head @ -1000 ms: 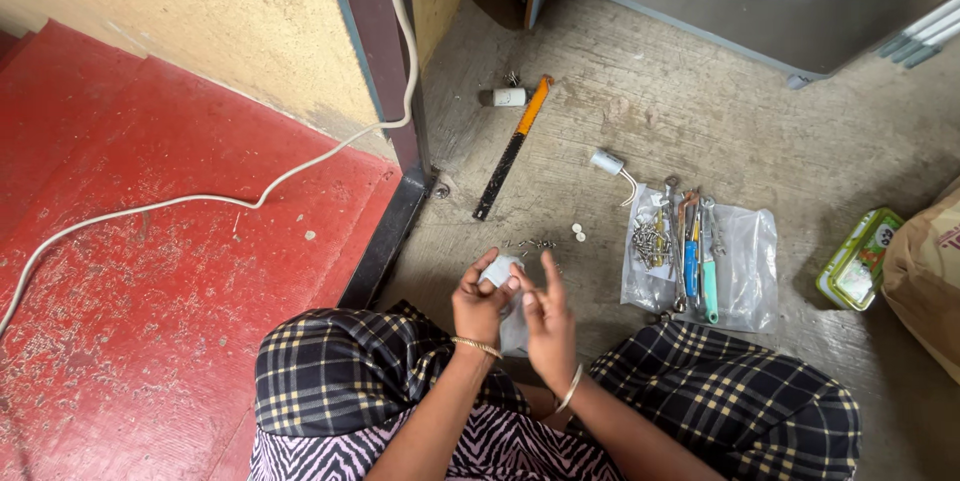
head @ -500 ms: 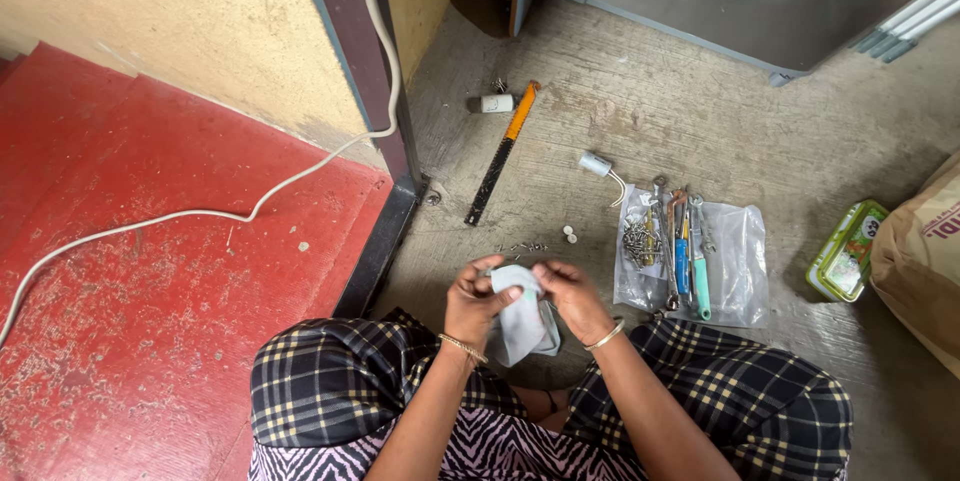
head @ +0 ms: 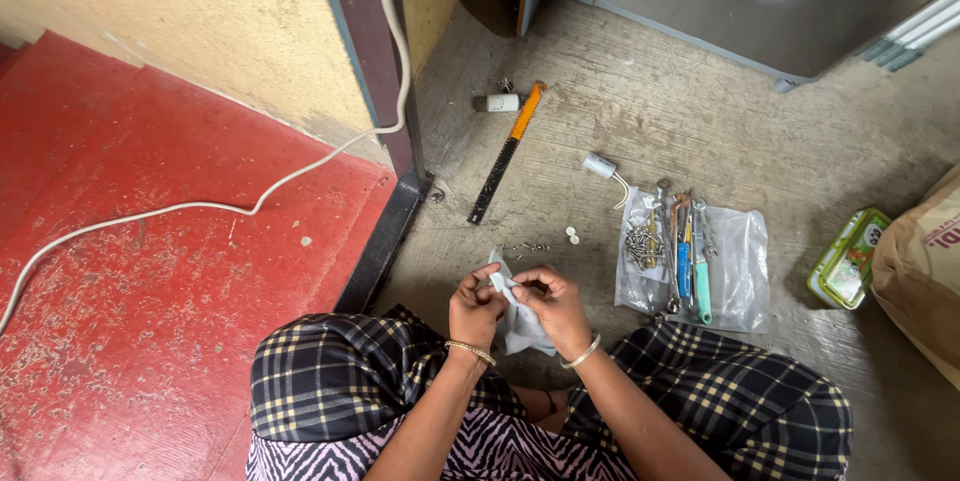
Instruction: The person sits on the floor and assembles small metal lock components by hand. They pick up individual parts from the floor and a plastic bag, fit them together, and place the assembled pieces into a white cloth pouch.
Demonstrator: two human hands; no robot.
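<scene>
orange-handled saw (head: pixel 508 153), white cable (head: pixel 250 203), green tin (head: pixel 848 258) on floor.

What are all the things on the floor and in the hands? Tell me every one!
plastic bag: one, pale, held in both hands
hand tools: several, blue and teal handles, on clear plastic sheet
screws: a heap, silver, on that sheet
ruler: one, black and orange, on concrete floor
cable: one, white, across red floor
tin: one, green, right side
sack: one, brown, far right
left hand: pinching the bag
right hand: pinching the bag
</scene>
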